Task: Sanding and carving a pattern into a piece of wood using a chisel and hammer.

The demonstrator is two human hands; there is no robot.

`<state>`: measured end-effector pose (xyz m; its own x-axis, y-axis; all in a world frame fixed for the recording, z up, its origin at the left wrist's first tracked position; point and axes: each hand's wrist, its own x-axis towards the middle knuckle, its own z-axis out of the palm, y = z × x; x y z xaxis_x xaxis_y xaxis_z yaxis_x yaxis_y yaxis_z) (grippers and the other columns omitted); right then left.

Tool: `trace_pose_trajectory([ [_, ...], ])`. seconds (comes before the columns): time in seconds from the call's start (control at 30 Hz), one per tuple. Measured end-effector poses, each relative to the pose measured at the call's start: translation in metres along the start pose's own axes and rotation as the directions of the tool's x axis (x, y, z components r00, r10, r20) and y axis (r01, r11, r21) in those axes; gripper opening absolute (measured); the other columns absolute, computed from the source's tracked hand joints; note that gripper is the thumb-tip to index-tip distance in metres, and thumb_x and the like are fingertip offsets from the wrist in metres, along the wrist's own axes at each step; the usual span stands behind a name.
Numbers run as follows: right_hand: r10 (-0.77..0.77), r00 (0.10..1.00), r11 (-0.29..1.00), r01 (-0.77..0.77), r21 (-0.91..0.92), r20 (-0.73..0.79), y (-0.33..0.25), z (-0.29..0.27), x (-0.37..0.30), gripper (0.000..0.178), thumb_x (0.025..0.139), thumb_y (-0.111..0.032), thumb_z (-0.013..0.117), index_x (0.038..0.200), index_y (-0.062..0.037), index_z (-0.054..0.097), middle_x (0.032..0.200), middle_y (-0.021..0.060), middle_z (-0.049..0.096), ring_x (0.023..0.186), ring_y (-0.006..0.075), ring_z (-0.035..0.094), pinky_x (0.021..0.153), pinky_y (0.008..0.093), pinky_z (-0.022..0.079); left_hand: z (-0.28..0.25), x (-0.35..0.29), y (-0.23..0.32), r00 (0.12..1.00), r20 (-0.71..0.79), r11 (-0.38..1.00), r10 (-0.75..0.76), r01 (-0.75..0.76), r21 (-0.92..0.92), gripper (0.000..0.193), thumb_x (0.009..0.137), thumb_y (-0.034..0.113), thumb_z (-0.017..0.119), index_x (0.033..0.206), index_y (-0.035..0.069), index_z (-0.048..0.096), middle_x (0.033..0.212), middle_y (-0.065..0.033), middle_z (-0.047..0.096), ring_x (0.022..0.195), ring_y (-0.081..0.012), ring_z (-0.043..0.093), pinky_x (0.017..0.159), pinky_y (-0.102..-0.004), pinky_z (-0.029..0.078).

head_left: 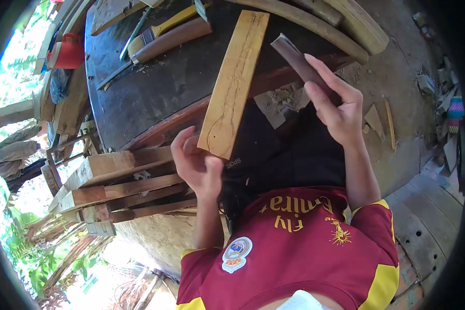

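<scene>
Left hand (197, 168) grips a plank (235, 85), right hand (342, 111) clutches a dark strip (298, 61). Timber stack (120, 166) kinda crowds the left one, paintbrush (164, 28) beyond.

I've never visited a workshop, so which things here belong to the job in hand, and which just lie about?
In use, it seems:
wooden board in left hand
folded brown sheet in right hand

Apparently lying about:
paintbrush
red container
stacked planks

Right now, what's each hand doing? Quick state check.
Left hand: curled at the wooden plank's lower end, fingers partly hidden; firm grip cannot be told.
Right hand: closed, holding a dark brown strip.
</scene>
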<state>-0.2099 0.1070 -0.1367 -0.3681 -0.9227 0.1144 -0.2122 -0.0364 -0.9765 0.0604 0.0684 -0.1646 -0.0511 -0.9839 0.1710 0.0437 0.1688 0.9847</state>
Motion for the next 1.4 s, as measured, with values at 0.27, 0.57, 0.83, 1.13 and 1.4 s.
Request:
trace_pose_trajectory([
  [0.27, -0.104, 0.794, 0.955, 0.248, -0.162, 0.599, -0.038, 0.025, -0.009, 0.048, 0.092, -0.001, 0.067, 0.138, -0.0089, 0.061, 0.110, 0.0190, 0.071, 0.093, 0.0292, 0.072, 0.083, 0.0340, 0.056, -0.004, -0.009, 0.002, 0.996, 0.026, 0.972, 0.087, -0.090, 0.217, 0.077, 0.063, 0.002, 0.094, 0.127, -0.004, 0.052, 0.100, -0.0116, 0.067, 0.080, -0.0120, 0.067, 0.054, -0.0189, 0.052],
  [0.57, -0.205, 0.804, 0.963, 0.267, -0.030, 0.558, -0.043, 0.017, 0.038, 0.029, 0.096, -0.005, 0.064, 0.125, -0.0054, 0.070, 0.121, 0.0169, 0.071, 0.114, 0.0243, 0.070, 0.097, 0.0322, 0.053, -0.019, -0.002, 0.000, 0.989, 0.060, 0.967, 0.135, -0.145, 0.212, 0.068, 0.062, 0.000, 0.093, 0.119, -0.006, 0.055, 0.096, -0.0132, 0.069, 0.079, -0.0130, 0.069, 0.055, -0.0195, 0.055],
  [0.83, -0.009, 0.553, 1.000, 0.017, 0.000, 0.833, -0.064, 0.020, 0.025, 0.035, 0.091, 0.002, 0.061, 0.124, -0.0052, 0.069, 0.118, 0.0168, 0.072, 0.099, 0.0274, 0.073, 0.093, 0.0366, 0.054, -0.019, 0.002, -0.007, 0.981, 0.072, 0.976, 0.181, -0.188, 0.112, 0.070, 0.061, 0.002, 0.094, 0.119, -0.007, 0.056, 0.092, -0.0111, 0.069, 0.074, -0.0108, 0.067, 0.055, -0.0199, 0.053],
  [1.13, -0.130, 0.822, 0.979, 0.196, -0.061, 0.554, -0.041, 0.029, 0.026, 0.042, 0.091, 0.007, 0.053, 0.127, -0.0086, 0.069, 0.128, 0.0153, 0.069, 0.114, 0.0266, 0.070, 0.094, 0.0347, 0.056, -0.017, 0.001, -0.011, 0.971, 0.063, 0.941, 0.232, -0.241, 0.238, 0.072, 0.058, 0.011, 0.097, 0.116, -0.006, 0.058, 0.089, -0.0113, 0.071, 0.068, -0.0081, 0.066, 0.051, -0.0191, 0.050],
  [1.4, -0.130, 0.914, 0.964, 0.207, -0.168, 0.384, -0.030, 0.023, 0.049, 0.037, 0.095, -0.001, 0.063, 0.132, -0.0063, 0.066, 0.118, 0.0156, 0.073, 0.096, 0.0231, 0.074, 0.088, 0.0315, 0.055, -0.014, -0.006, -0.012, 0.962, 0.074, 0.919, 0.262, -0.272, 0.285, 0.071, 0.058, 0.013, 0.098, 0.113, -0.004, 0.057, 0.097, -0.0144, 0.071, 0.071, -0.0104, 0.068, 0.052, -0.0208, 0.053],
])
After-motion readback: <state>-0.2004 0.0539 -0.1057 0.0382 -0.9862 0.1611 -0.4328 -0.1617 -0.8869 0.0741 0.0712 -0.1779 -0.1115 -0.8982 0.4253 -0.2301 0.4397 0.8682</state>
